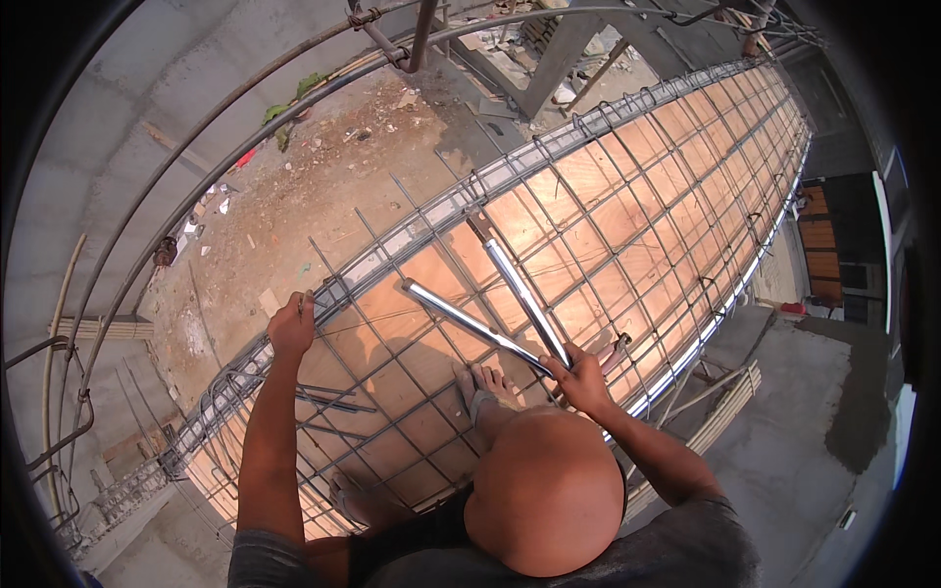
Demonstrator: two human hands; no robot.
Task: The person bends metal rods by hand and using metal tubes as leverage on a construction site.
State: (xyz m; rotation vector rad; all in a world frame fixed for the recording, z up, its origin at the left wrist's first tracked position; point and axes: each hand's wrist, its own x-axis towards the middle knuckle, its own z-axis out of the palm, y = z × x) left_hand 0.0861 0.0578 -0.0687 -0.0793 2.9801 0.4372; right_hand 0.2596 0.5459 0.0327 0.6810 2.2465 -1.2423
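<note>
My right hand (580, 380) is wrapped round a tool with two long, shiny metal tube handles, which looks like a bolt cutter (520, 289). Its handles spread apart away from me over the rebar mesh (627, 211); a dark reddish part with a small jaw-like end shows just right of the hand. On the left, my left hand (291, 328) is closed at the mesh's edge, beside projecting bar ends. What its fingers hold, if anything, is hidden. The mesh lies over plywood sheeting (554, 211), and my bare feet stand on it near the middle.
Several short bars (333, 400) lie on the mesh near my left arm. Curved metal pipes (186, 147) run along the far left, before a grey block wall (88, 127). Rubble-strewn ground (323, 167) lies lower beyond the edge. Bundled poles (720, 412) are at the right.
</note>
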